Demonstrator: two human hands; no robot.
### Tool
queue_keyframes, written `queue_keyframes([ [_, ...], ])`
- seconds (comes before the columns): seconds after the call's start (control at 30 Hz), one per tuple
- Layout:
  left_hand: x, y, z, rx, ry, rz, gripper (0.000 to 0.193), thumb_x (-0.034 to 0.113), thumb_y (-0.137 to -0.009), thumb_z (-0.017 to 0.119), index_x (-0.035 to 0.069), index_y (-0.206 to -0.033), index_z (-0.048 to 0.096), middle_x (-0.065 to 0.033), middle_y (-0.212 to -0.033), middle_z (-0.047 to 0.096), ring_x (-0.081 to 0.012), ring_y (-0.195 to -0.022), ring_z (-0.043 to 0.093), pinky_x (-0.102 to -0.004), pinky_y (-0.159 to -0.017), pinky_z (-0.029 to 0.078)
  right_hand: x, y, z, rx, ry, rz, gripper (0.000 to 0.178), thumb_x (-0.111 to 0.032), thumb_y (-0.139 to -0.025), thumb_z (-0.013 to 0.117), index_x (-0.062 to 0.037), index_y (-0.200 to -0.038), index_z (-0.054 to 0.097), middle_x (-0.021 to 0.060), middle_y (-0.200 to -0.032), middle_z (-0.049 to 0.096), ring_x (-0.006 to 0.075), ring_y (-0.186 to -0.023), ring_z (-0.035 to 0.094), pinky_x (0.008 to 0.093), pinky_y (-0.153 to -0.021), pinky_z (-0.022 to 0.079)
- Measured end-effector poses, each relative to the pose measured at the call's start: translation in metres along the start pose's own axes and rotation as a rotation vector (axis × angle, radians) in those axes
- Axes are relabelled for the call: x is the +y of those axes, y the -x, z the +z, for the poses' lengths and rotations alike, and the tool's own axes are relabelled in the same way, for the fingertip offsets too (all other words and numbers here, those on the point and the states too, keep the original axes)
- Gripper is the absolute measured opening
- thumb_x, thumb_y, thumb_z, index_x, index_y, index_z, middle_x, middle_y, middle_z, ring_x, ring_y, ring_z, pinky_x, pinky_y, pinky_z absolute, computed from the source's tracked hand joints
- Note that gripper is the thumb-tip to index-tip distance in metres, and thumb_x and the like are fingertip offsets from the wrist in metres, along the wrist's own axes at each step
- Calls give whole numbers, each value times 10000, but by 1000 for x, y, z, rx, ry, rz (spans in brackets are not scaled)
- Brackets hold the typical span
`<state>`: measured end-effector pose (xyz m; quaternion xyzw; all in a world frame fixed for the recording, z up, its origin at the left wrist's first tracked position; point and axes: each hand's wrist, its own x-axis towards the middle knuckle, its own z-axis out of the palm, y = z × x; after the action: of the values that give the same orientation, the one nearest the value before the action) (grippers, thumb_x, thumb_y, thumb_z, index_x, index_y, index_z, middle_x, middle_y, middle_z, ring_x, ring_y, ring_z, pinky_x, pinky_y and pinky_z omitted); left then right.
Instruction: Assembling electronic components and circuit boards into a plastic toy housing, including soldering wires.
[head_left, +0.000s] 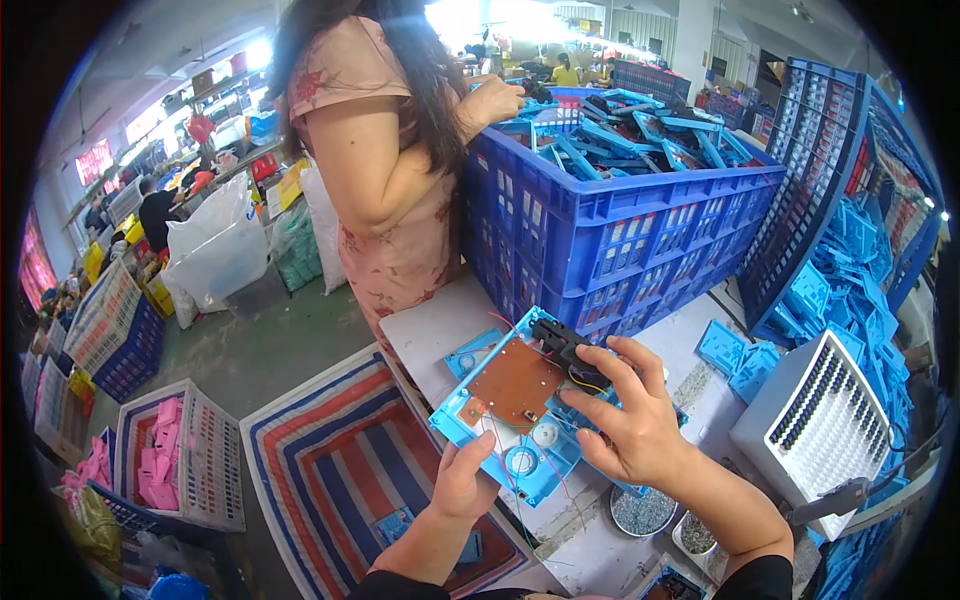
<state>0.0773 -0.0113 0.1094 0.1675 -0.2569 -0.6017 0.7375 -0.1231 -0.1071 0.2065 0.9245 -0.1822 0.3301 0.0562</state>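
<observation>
1. Behind our table (440,335) we see a big blue crate (610,235) heaped with blue plastic frames, at the table's far edge.
2. A person in a floral dress (395,190) stands at the table's left far corner, one hand (497,100) in the crate.
3. We see a white slotted box (815,425) at the right edge.
4. On the floor to the left lie a striped mat (335,470) and a white basket (200,460) of pink parts.
</observation>
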Motion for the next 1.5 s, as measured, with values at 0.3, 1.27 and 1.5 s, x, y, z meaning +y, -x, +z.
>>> queue_keyframes([
  [0.3, 1, 1, 9, 42, -102, -8, 651, 248, -960, 600, -11, -1505, 358, -181, -1468, 513, -316, -1319, 551, -459, -1110, 441, 0, 0, -5, 5, 1, 1, 383, -267, -778, 735, -82, -1112, 715, 182, -1418, 534, 440, -1287, 456, 522, -1074, 404],
  [1.27, -7, -2, 13, -23, -41, 4, 605, 167, -977, 560, -1, -1516, 344, -171, -1474, 510, -307, -1335, 541, -464, -1108, 436, 5, 11, -7, 12, -38, 17, 365, -280, -793, 727, -51, -1077, 722, 193, -1417, 530, 424, -1297, 465, 519, -1068, 404],
  [1.5, -8, 0, 13, -5, -57, -6, 620, 175, -972, 571, -3, -1518, 337, -171, -1475, 508, -309, -1332, 543, -464, -1104, 441, 6, 14, -6, 14, -39, 19, 351, -280, -809, 705, -57, -1080, 725, 202, -1416, 529, 431, -1288, 471, 527, -1057, 414],
])
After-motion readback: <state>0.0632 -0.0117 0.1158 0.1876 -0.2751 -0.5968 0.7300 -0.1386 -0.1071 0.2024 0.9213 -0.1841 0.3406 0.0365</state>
